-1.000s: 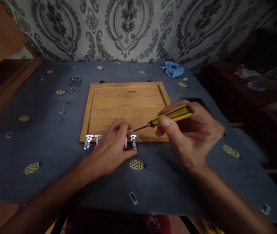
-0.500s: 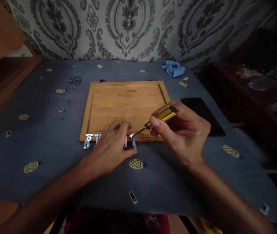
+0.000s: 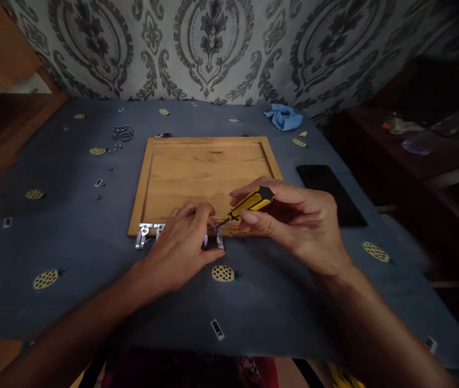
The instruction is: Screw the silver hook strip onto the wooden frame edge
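A wooden board (image 3: pixel 209 186) with a raised frame lies flat on the cloth-covered table. Along its near edge sits a silver metal hook rail (image 3: pixel 145 230), its hooks sticking out over the edge toward me. My left hand (image 3: pixel 183 237) covers the middle of this rail, fingers on top and thumb against the hook at its right end. Between the fingers and thumb of my right hand (image 3: pixel 298 221) is a yellow and black screwdriver (image 3: pixel 254 201). It slants down to the left, its tip at the rail's right end. Any screw under the tip is too small to make out.
Several loose metal hooks (image 3: pixel 122 133) and small screws (image 3: pixel 117 148) lie on the table at the far left. A black tablet-like slab (image 3: pixel 332 194) is right of the board, partly behind my right hand. A crumpled blue cloth (image 3: pixel 284 117) lies at the back right.
My right hand has shifted left and turned the screwdriver, whose handle now sits lower and nearer the rail. My left hand keeps its place on the rail.
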A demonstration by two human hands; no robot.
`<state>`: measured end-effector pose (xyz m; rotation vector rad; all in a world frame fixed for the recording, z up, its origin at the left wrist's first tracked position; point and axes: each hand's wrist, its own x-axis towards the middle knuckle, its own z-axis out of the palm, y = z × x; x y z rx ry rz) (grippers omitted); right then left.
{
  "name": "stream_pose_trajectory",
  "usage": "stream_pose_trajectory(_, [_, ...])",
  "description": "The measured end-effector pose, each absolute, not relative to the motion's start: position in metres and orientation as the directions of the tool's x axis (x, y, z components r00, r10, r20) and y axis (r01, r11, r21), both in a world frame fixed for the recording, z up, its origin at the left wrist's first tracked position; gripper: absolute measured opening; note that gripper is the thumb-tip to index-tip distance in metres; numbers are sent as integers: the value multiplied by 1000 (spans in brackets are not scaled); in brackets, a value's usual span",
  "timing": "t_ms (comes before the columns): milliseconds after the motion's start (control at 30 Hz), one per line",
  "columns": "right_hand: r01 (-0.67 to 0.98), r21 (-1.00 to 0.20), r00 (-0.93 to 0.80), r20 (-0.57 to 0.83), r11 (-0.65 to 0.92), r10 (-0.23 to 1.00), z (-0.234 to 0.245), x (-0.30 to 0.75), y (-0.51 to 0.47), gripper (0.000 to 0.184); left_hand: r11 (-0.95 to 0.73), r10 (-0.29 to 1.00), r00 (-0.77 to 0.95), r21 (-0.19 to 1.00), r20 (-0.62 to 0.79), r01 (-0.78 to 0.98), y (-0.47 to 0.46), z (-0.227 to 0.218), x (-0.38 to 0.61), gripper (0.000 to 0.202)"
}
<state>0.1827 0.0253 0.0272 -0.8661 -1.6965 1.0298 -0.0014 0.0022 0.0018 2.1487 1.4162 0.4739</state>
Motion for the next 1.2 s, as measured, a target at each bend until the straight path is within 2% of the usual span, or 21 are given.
stream_pose_trajectory(233, [293, -799, -140, 507, 525, 851, 20, 177, 24, 25, -304, 929, 370, 572, 2, 762, 2, 3, -1, 43])
stream_pose_trajectory(400, [282, -790, -135, 529, 544, 838, 19, 176, 22, 24, -311, 925, 380, 582, 4, 751, 2, 2, -1, 44])
stream_pose_trajectory(533, [232, -775, 54, 614, 588, 788, 22, 176, 19, 16, -324, 922, 386, 571, 14, 754, 2, 0, -2, 46])
stream_pose_trajectory(600, [242, -772, 95, 622, 588, 778, 23, 176, 19, 15, -327, 921, 390, 570, 12, 754, 2, 0, -2, 46])
stream_pose_trajectory(900, [302, -807, -34, 524, 508, 851, 15, 177, 22, 26, -338, 920, 391, 558, 25, 758, 2, -1, -2, 44])
stream_pose_trajectory(1200, [279, -813, -96, 505, 510, 858, 15, 177, 24, 25, -327, 922, 386, 577, 21, 748, 1, 1, -1, 44])
